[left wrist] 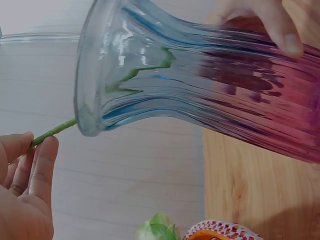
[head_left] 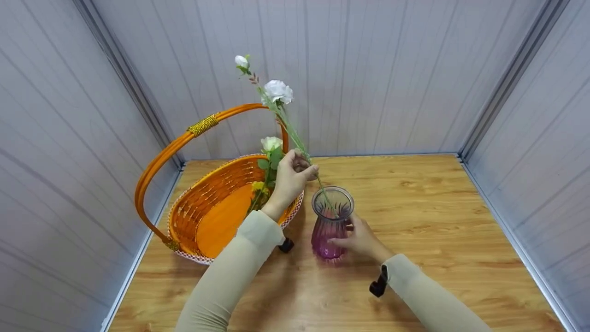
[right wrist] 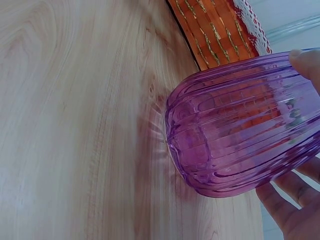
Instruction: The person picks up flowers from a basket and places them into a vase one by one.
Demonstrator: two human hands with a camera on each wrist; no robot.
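My left hand pinches the green stem of an artificial flower between thumb and fingers. At its upper end are a white bloom and a white bud, leaning up and left. The stem's lower end runs through the mouth of a ribbed glass vase, clear at the neck and purple toward the base. Thumb and fingers of my right hand hold the vase around its right side. In the right wrist view the vase's purple base stands on the wooden table.
An orange woven basket with a tall arched handle stands left of the vase. Inside its right side lie a cream-white flower and a yellow flower. Pale panel walls enclose the wooden table at the back and sides.
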